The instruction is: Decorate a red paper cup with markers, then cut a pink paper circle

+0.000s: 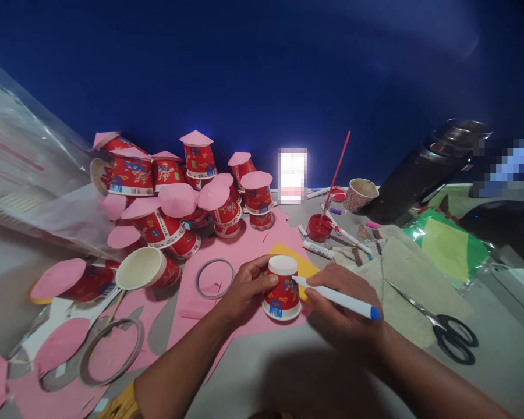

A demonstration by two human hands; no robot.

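Observation:
My left hand grips an upside-down red paper cup from its left side, thumb on the front. The cup has a white base on top, a white rim below and blue marks near that rim. In my right hand is a white marker pen with a blue end. Its tip meets the cup's upper front, by a small blue patch. Under and behind the cup lie pink paper and a piece of yellow paper.
Several red cups with pink paper cones are stacked at the back left. Tape rings lie nearer. To the right are a red paint pot with a stick, scissors, a dark flask and a green packet.

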